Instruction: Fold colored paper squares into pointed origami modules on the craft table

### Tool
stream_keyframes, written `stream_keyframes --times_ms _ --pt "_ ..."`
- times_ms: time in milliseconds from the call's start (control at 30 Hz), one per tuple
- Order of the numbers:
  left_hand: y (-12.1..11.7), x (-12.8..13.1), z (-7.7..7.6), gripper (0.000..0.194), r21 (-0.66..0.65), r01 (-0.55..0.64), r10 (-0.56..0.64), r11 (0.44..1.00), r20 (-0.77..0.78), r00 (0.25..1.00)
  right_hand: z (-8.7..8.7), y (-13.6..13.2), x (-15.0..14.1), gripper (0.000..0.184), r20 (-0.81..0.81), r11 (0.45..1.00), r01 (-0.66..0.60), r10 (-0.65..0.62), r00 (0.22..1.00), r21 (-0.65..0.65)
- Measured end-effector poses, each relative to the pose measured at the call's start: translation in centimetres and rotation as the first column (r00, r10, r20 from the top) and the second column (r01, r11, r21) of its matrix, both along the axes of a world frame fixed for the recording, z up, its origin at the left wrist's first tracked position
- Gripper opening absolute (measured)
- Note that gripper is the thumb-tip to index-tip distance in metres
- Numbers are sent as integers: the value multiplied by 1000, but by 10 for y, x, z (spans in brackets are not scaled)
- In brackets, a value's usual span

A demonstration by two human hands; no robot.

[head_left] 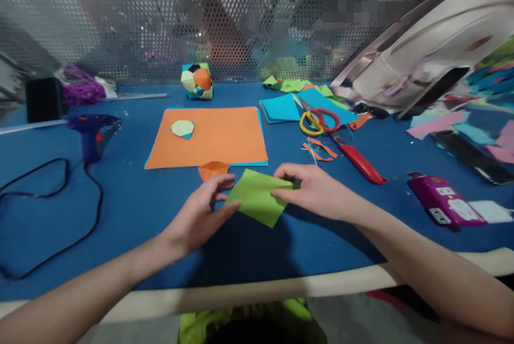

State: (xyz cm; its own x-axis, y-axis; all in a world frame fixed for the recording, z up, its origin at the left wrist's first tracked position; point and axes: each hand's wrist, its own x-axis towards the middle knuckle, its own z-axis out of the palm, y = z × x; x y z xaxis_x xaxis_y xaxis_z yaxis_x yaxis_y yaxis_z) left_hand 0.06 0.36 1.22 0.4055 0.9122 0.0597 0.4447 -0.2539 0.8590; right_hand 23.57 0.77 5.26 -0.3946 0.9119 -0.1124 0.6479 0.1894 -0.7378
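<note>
A square of green paper is held tilted above the blue table, one corner toward me. My right hand pinches its right side, thumb on top and fingers curled behind. At the left corner is my left hand, closed loosely with the thumb over the paper's edge and the fingers partly behind it. Just beyond my left fingers lies a small folded orange paper piece. Behind that are an orange sheet on blue paper and a pale green cut piece with a blue edge.
A blue glue gun with a black cord stands left. At the back is a multicoloured paper ball. Scissors, a red-handled cutter, blue paper squares and a purple box-like device lie right, before a pale bag.
</note>
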Motion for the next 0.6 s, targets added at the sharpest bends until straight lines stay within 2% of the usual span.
stream_keyframes --times_ms 33,100,167,233,300,367,400,467,533,600 --pt "1 0 2 39 -1 -53 53 999 7 999 1 1 -5 5 0 998 -7 7 1000 62" --pt "4 -1 8 40 21 -78 78 997 -22 997 2 2 -16 6 18 978 -61 58 998 202" --pt "7 -4 16 24 45 -50 53 998 -76 996 5 5 -25 6 12 943 -109 111 994 314" --pt "11 -9 23 15 54 -69 72 996 -62 995 9 9 -31 9 -35 918 -66 86 996 391" --pt "18 -17 28 14 93 -192 190 977 37 981 10 11 -32 20 -95 896 56 -16 995 440" --pt "27 -27 30 13 128 -342 308 931 226 924 7 11 -28 23 -105 880 117 -76 992 460" --pt "33 -31 31 16 141 -406 339 903 349 874 3 9 -25 21 -76 886 73 -42 996 457" --pt "43 -38 32 20 129 -447 318 885 534 783 -6 1 -18 18 38 899 -158 156 987 408" --pt "50 -41 34 20 135 -438 263 889 633 728 -16 -9 -13 19 146 873 -371 341 929 318" --pt "53 -41 36 20 135 -416 224 899 676 702 -25 -19 -10 22 221 859 -456 410 885 233"
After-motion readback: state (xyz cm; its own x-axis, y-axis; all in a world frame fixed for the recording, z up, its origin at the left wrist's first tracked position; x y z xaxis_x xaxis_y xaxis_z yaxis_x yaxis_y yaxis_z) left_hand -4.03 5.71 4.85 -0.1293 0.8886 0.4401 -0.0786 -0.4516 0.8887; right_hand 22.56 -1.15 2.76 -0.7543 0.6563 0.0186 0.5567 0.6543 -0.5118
